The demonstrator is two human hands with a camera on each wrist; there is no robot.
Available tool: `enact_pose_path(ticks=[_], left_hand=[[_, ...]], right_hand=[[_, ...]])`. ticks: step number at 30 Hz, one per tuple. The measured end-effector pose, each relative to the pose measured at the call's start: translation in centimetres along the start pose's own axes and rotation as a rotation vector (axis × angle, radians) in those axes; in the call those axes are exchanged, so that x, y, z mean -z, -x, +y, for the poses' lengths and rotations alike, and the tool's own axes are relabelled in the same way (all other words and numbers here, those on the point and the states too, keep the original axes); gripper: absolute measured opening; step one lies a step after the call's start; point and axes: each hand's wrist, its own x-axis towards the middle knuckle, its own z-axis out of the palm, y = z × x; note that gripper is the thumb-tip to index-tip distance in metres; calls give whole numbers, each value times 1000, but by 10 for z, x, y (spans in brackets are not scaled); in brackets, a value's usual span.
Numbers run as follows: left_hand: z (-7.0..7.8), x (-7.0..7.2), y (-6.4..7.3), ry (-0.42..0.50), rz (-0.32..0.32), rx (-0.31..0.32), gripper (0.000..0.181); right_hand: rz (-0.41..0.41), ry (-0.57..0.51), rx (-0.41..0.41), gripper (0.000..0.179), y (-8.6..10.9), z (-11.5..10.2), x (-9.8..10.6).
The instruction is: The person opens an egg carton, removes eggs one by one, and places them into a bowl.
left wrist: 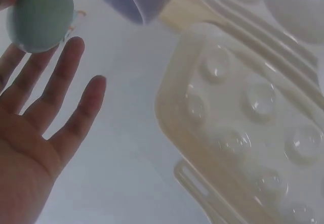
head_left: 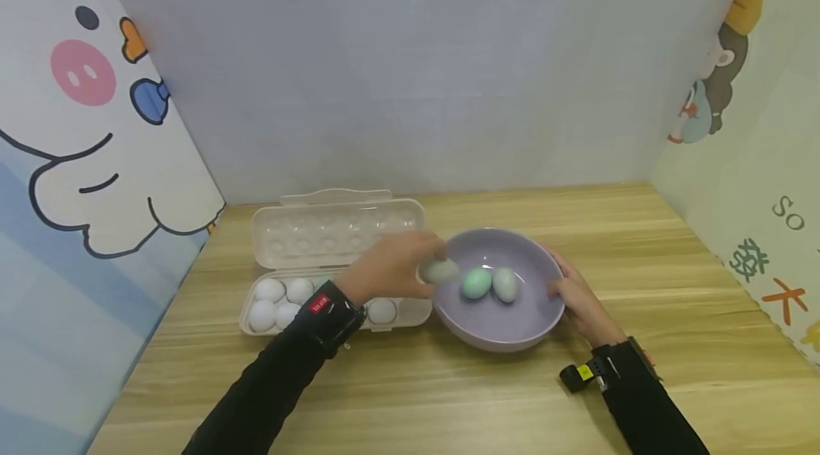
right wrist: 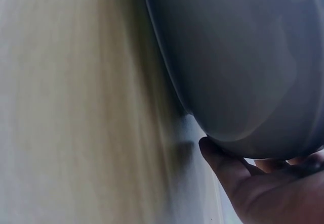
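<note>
My left hand [head_left: 391,266] pinches a pale greenish egg [head_left: 438,270] between thumb and fingers, at the left rim of a purple bowl [head_left: 500,337]. In the left wrist view the same egg [left wrist: 41,15] sits at the fingertips. Two more eggs lie inside the bowl: a mint green egg [head_left: 476,283] and a pale grey-green egg [head_left: 505,285]. My right hand [head_left: 579,298] holds the bowl's right side, thumb at the rim. From the right wrist view, the fingers touch the bowl's outer wall [right wrist: 243,72].
Left of the bowl stands an opened egg carton [head_left: 416,312], its clear lid [head_left: 339,227] tipped back. Several white eggs [head_left: 270,290] sit in it, partly hidden by my left arm. The wooden table [head_left: 461,405] meets a grey wall [head_left: 410,85] behind and printed panels at both sides.
</note>
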Motion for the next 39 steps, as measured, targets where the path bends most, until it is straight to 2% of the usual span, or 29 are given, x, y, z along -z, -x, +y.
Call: enact_pose_path(ticks=[5,8,16,22,29,35,39], left_hand=[[12,-20,-19,3,-18,-91,35],[18,-30,-29,34,-54,-113,33],[27,-53,-50,44,-195,-116,27],[31,-69,-62,33,-247,-119,28],[34,-77,-64,-36,-292,-73,28],[33,-82,-61,-152,-263,-68,24],[33,-82,-60,-180,-248,-55,25]], right_hand=[[-1,-13,14,86,0,1,1],[-1,-15,5,86,0,1,1],[6,-24,7,86,0,0,0],[15,-23,-7,86,0,0,1],[19,-19,-4,86,-1,1,0],[20,-9,-6,85,-2,2,0],[15,-13,27,86,-2,5,2]])
